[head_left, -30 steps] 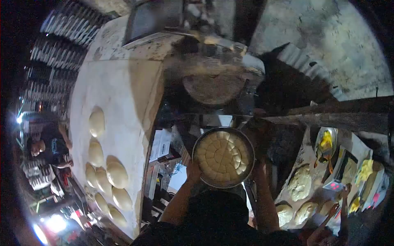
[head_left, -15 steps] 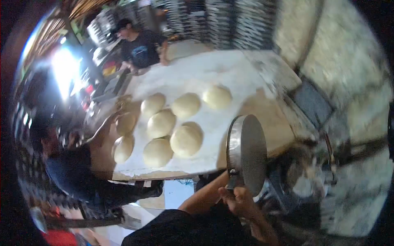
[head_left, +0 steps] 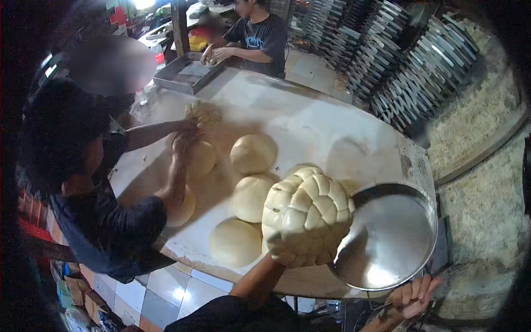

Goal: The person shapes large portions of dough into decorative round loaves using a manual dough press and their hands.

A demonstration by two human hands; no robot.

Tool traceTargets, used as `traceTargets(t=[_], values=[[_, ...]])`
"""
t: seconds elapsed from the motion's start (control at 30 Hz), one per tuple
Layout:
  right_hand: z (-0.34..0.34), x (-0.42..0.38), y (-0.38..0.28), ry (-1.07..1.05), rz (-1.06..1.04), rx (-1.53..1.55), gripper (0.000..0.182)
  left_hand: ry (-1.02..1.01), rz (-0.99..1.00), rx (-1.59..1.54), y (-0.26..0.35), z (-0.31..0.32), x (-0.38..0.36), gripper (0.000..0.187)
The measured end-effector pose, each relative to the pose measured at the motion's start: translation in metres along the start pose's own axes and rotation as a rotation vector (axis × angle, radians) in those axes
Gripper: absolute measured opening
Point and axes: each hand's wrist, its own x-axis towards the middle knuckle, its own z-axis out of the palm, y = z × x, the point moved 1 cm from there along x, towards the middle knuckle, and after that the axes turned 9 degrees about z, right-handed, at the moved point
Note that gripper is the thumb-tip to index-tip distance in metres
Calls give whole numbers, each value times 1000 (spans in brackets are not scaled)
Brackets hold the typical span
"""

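A thick slab of pale dough [head_left: 312,207], scored into many small pieces, is raised above the table. My left forearm runs up beneath it and my left hand [head_left: 276,252] supports it, the fingers mostly hidden by the dough. To its right a round, shallow metal pan [head_left: 392,238] lies face up at the table's edge, its inside bare and shiny. My right hand [head_left: 415,296] is just below the pan's near rim, fingers loosely bent and apart, with nothing visible in them. Several smooth dough rounds, one a front dough round [head_left: 236,243], rest left of the slab.
At the left, a co-worker [head_left: 110,221] leans over the floured table [head_left: 310,119] with both hands on dough. Another person [head_left: 263,41] stands at the far side, hands over a rectangular metal tray [head_left: 188,72]. Tall stacks of metal trays [head_left: 426,66] stand behind, beside a rough wall [head_left: 484,221].
The round pan, earlier held upright by its handle, now lies flat at the right. The scored dough has come up in my left hand. My view has shifted, and the left co-worker reaches over the dough.
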Motion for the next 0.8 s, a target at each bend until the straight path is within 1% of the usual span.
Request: traceTargets(t=[0.03, 0.13, 0.17, 0.27, 0.3, 0.33, 0.37, 0.4, 0.43, 0.47, 0.5, 0.53, 0.57, 0.6, 0.67, 0.7, 0.73, 0.77, 0.8], values=[[-10, 11, 6, 39, 3, 109, 48, 16, 30, -18, 8, 5, 22, 43], [-4, 23, 35, 558, -89, 37, 41, 58, 148, -64, 25, 20, 94, 42], [21, 35, 42, 957, -116, -12, 48, 66, 200, -74, 30, 27, 124, 41], [19, 26, 39, 731, 18, -264, 49, 101, 338, -135, 49, 46, 238, 40], [35, 34, 42, 987, -155, -87, 46, 155, 369, -158, 59, 49, 272, 40], [33, 26, 37, 795, -60, -142, 44, 219, 393, -162, 65, 46, 295, 39], [25, 13, 32, 596, 38, -190, 42, 307, 432, -143, 68, 40, 303, 39], [14, 4, 33, 375, 123, -228, 41, 297, 476, -54, 63, 32, 294, 39], [0, -5, 39, 375, 128, -257, 38, 226, 490, 102, 51, 22, 260, 38], [-3, 3, 48, 835, 109, -94, 37, -2, 442, 485, 40, 10, 208, 55], [5, 16, 59, 1302, 90, 85, 37, -55, 255, 413, 18, 5, 153, 54], [-8, 0, 64, 1335, 78, 93, 37, -259, 75, 600, 4, -10, 103, 51], [-34, -20, 72, 1208, 112, 14, 41, -401, -212, 467, -9, -21, 60, 48], [-75, -55, 74, 633, 140, -234, 51, -437, -400, 493, -12, -21, 16, 45], [-76, -54, 62, 504, 122, -236, 50, -700, -545, 599, -2, -6, -44, 44], [-88, -66, 62, 615, 58, -145, 57, -796, -628, 628, 1, -2, -62, 43], [-104, -77, 65, 698, -22, -158, 57, -894, -713, 656, 4, 1, -77, 43], [-121, -92, 71, 719, -77, -69, 58, -995, -798, 684, 7, 2, -88, 43], [-137, -108, 79, 735, -134, 21, 59, -1063, -832, 750, 10, 7, -94, 43]])
